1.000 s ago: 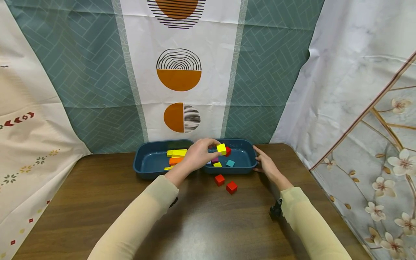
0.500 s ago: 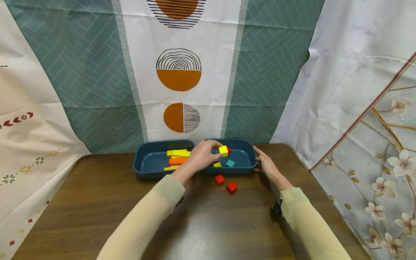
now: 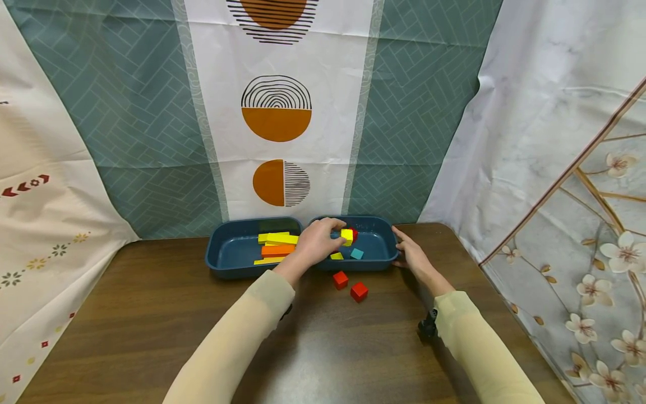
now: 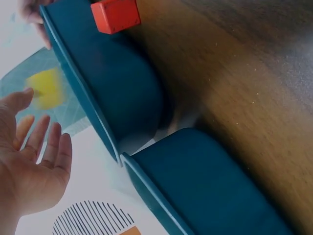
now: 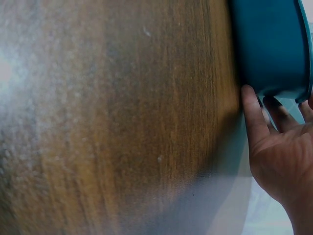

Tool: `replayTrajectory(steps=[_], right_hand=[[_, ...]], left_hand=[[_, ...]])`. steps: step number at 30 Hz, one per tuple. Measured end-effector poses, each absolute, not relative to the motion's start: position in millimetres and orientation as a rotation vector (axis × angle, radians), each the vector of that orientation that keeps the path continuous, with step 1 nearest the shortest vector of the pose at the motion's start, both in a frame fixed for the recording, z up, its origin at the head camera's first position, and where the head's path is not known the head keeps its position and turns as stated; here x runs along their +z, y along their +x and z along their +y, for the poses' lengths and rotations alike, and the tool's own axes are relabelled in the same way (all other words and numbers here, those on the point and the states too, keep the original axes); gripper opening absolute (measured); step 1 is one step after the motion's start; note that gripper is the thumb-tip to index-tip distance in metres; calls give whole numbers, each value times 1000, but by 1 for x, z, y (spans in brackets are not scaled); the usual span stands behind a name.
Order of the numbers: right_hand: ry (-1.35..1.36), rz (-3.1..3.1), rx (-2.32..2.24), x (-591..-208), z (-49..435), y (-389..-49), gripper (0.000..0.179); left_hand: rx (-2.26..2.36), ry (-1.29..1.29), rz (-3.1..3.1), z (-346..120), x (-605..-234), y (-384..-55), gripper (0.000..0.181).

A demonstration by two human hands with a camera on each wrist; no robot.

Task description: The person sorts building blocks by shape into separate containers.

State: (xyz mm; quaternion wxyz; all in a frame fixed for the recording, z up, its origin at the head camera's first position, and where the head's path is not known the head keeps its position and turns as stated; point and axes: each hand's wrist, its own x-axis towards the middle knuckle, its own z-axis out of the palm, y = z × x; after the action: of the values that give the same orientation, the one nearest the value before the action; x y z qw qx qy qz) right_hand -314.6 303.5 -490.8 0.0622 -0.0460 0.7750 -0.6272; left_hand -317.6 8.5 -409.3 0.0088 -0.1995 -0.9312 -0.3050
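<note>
My left hand (image 3: 319, 241) is over the left part of the right-hand blue tray (image 3: 378, 265), its thumb and fingers spread apart. A yellow cube (image 3: 346, 237) is just off its fingertips, above the tray floor; in the left wrist view this yellow cube (image 4: 46, 89) is blurred, beside the thumb tip. My right hand (image 3: 416, 257) rests against the tray's right end with its fingers extended. In the right wrist view, the right hand's fingertips (image 5: 248, 91) are right at the tray wall. Inside lie a red cube (image 3: 355, 234), a teal block (image 3: 356, 254) and a yellow block (image 3: 336, 256).
A second blue tray (image 3: 222, 252) stands directly to the left, holding several yellow blocks (image 3: 281, 239) and an orange block (image 3: 277, 250). Two red cubes, a nearer red cube (image 3: 359, 292) and a farther red cube (image 3: 340, 280), lie on the wooden table (image 3: 323, 359) before the trays.
My left hand has moved slightly right, and its fingers have parted, letting go of the yellow cube, which is now a little lower. My right hand has stayed at the tray's end.
</note>
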Motion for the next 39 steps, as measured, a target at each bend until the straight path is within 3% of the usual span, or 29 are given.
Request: replayTrajectory(steps=[27, 39], right_hand=[[-103, 2315, -1929, -490, 301, -316, 62], [-97, 2234, -1954, -460, 293, -299, 62]], left_hand=[[-992, -685, -2893, -2, -411, -310, 44], [-977, -828, -2896, 2, -406, -297, 45]])
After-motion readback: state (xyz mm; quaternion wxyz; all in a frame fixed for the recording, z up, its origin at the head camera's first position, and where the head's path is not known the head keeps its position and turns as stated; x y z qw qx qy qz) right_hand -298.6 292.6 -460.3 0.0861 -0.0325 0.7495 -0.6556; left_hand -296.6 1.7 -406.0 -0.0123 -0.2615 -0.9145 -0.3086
